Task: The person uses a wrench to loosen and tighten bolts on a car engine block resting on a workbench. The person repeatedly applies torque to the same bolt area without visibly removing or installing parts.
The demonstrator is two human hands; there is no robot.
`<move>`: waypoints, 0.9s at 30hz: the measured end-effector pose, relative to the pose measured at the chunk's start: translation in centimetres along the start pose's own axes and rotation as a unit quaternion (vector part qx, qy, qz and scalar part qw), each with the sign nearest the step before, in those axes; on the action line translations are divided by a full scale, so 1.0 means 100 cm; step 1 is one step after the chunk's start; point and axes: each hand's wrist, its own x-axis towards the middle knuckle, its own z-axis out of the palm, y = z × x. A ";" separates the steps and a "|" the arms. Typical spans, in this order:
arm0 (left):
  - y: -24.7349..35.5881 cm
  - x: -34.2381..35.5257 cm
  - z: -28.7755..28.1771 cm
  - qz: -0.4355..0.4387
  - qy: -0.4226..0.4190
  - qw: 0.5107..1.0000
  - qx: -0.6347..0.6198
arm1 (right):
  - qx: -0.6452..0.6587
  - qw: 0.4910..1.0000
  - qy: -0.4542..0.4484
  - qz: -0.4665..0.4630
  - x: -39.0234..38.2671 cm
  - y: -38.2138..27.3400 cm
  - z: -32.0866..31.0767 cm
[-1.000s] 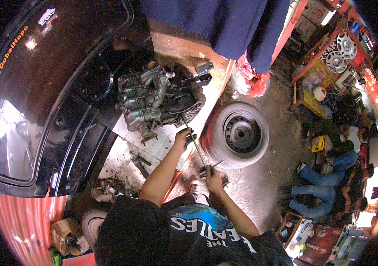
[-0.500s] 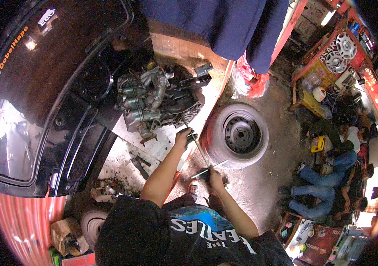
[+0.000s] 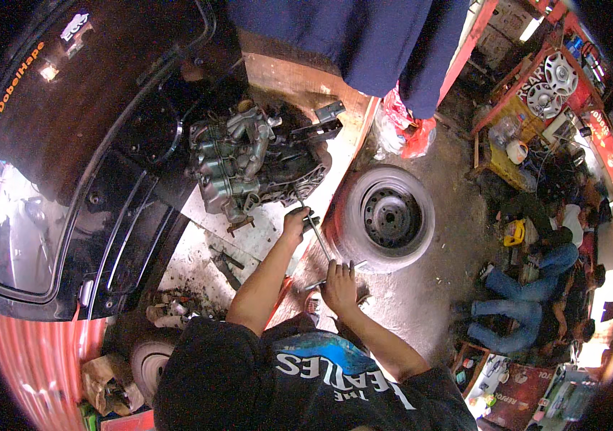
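Note:
A long metal T-handle wrench (image 3: 320,241) slants from the engine's near side toward me. My left hand (image 3: 295,223) is closed around its shaft close to the engine, and something dark shows beside the fingers. My right hand (image 3: 340,286) is wrapped over the middle of the crossbar, whose ends stick out on both sides. The greenish-grey metal engine (image 3: 229,169) lies on a pale, dirty board (image 3: 269,233). The wrench's far tip meets the engine's lower edge, but what it sits on is too small to make out.
A wheel with a tyre (image 3: 421,215) lies flat just right of the wrench. A black car body panel with a window (image 3: 69,165) fills the left. Dark blue cloth (image 3: 371,43) hangs ahead. People sit at the far right, near a yellow bench (image 3: 502,161). Loose parts (image 3: 177,309) lie lower left.
My right hand has moved slightly left and away from me, and now covers the crossbar's middle from above. The wrench's near end has shifted a little left. My left hand has barely moved.

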 end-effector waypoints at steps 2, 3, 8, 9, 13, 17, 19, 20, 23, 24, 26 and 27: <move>0.002 -0.001 0.001 -0.004 0.005 1.000 -0.005 | 0.048 0.998 -0.006 0.027 0.015 0.004 0.010; 0.003 -0.001 0.002 -0.011 0.012 1.000 0.002 | 0.070 0.996 -0.031 0.048 0.021 0.006 0.014; 0.005 -0.005 0.004 0.009 0.001 0.999 0.032 | 0.087 0.981 -0.173 0.025 0.032 0.022 0.021; 0.005 -0.004 0.003 0.016 -0.005 0.999 0.045 | 0.111 0.981 -0.155 0.023 0.033 0.024 0.022; -0.003 0.007 -0.029 0.032 -0.053 0.990 0.124 | 0.136 0.982 -0.117 0.052 0.027 0.029 0.033; -0.014 0.021 -0.111 0.023 0.117 0.920 0.374 | 0.134 0.984 -0.109 0.046 -0.003 0.047 0.055; -0.014 0.024 -0.151 0.111 0.122 0.579 0.799 | 0.114 0.983 -0.134 0.058 -0.027 0.059 0.062; -0.019 0.028 -0.159 0.122 0.158 0.601 0.774 | 0.121 0.984 -0.120 0.056 -0.038 0.066 0.065; -0.026 0.027 -0.164 0.057 0.224 0.629 0.743 | 0.077 0.964 -0.226 0.113 -0.067 0.079 0.070; -0.028 0.029 -0.155 0.082 0.193 0.634 0.744 | 0.096 0.963 -0.219 0.126 -0.075 0.081 0.071; -0.027 0.033 -0.135 0.111 0.139 0.625 0.760 | 0.115 0.953 -0.231 0.159 -0.087 0.084 0.072; -0.027 0.036 -0.122 0.121 0.114 0.628 0.761 | 0.111 0.951 -0.229 0.174 -0.091 0.083 0.073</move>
